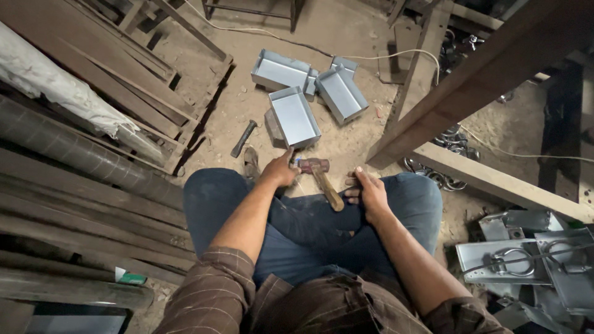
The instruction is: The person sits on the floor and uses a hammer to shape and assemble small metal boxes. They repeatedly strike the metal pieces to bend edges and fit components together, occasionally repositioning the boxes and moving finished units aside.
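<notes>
The person sits cross-legged on the dusty dirt floor in blue jeans, and a wooden-handled hammer with a dull reddish-brown head [321, 175] lies across the lap between the hands, head pointing far, smooth tan handle slanting near and right. The left hand [279, 170] rests at the left knee with fingers curled down just beside the hammer head; whether it grips anything I cannot tell. The right hand [367, 190] lies loosely closed on the right thigh, fingertips beside the handle's end, holding nothing I can see. Just beyond the left hand sits a shallow rectangular tray of folded grey sheet metal [296, 117], with similar grey trays [281, 70] scattered farther off. A dark iron hammer [244, 138] lies on the dirt to the left, near stacked rough timber planks [74, 185]
</notes>
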